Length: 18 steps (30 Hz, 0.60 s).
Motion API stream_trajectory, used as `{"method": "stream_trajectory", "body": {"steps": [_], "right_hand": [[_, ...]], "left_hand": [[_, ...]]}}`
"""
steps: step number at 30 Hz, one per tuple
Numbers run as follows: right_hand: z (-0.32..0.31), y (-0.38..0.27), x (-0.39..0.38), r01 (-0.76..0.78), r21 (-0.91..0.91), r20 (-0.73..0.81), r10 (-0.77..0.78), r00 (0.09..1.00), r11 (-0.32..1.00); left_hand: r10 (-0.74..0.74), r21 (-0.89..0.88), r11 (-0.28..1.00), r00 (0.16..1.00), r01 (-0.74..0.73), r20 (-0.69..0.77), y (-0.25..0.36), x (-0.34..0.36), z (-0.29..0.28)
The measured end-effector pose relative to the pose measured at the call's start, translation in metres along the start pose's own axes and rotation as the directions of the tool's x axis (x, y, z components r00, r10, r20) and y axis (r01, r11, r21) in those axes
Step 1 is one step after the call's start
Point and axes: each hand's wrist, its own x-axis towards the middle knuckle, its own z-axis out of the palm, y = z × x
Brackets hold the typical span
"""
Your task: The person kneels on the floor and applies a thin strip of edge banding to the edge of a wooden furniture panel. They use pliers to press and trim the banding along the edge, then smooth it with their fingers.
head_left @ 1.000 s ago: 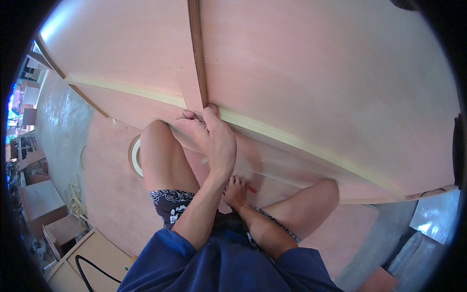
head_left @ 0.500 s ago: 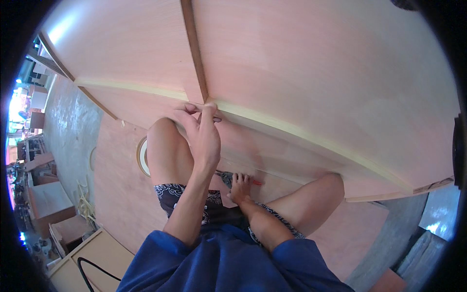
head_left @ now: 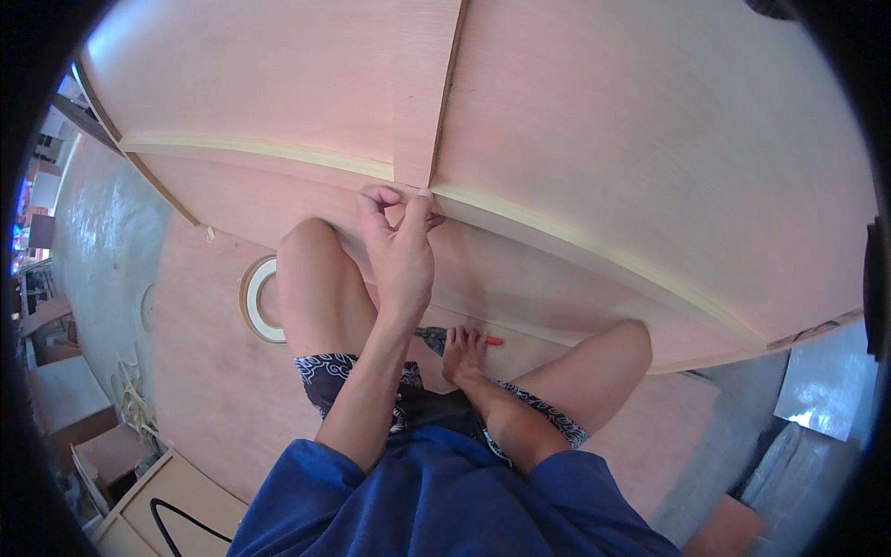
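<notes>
My left hand (head_left: 404, 255) is raised between my knees at a joint in a large wooden panel (head_left: 594, 111). Its fingers are curled and its thumb touches the edge where an upright wooden divider (head_left: 448, 93) meets a pale wooden strip (head_left: 538, 227). Whatever the fingertips pinch is too small to make out. Lower down, my right hand (head_left: 462, 357) is closed over a dark hand tool (head_left: 432, 340). A red end (head_left: 494, 341) of this tool sticks out to the right of the fingers; the hand hides its middle.
A pinkish plywood sheet (head_left: 209, 362) spreads under my legs. Beside my left knee lies a pale ring (head_left: 264, 299) set in the sheet. Boxes (head_left: 70, 390) and loose strips (head_left: 135, 399) are at the left; a framed board (head_left: 176, 492) sits lower left.
My view has shifted, so the divider and joint appear farther right. My left hand stays at the joint, its index finger more curled. My right hand remains on the tool.
</notes>
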Motion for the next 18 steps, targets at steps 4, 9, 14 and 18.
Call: {"method": "stream_trajectory", "body": {"steps": [4, 9, 14, 18], "right_hand": [[0.007, 0.004, 0.006, 0.011, 0.052, -0.049, -0.009, 0.999, 0.999], [-0.024, -0.003, -0.007, 0.019, -0.022, -0.214, -0.023, 0.977, 1.0], [-0.185, -0.006, -0.089, 0.497, 0.324, -0.823, -0.018, 0.567, 0.805], [-0.331, 0.01, -0.104, 0.341, 0.002, -0.928, -0.126, 0.351, 0.94]], "left_hand": [[0.038, 0.059, 0.998, 0.999, -0.037, -0.018, 0.0, -0.003, 0.004], [0.155, 0.427, 0.89, 0.987, -0.156, 0.038, 0.012, -0.01, -0.012], [0.529, 0.76, 0.172, 0.71, -0.626, 0.465, 0.035, 0.002, -0.053], [0.544, 0.595, 0.053, 0.523, -0.802, 0.656, 0.039, 0.034, -0.059]]}}
